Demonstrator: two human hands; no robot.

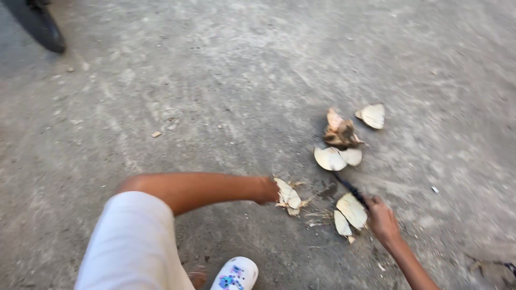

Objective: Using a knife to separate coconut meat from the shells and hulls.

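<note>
My left hand (267, 189) reaches down to the concrete ground and grips a pale, fibrous piece of coconut husk (288, 196). My right hand (380, 219) is closed round the dark handle of a knife or chopper (349, 188) whose blade points up and left toward the husk pieces. Two cream husk slices (350, 214) lie just left of my right hand. Farther off sit two more slices (337, 158), a brown husk lump (339, 132) and one more slice (372, 115).
Rough grey concrete ground (226, 91) fills the view. My knee in white cloth (131, 241) and a white clog with a coloured charm (235, 274) are at the bottom. A dark tyre (43, 27) stands at top left. Debris lies at bottom right (492, 271).
</note>
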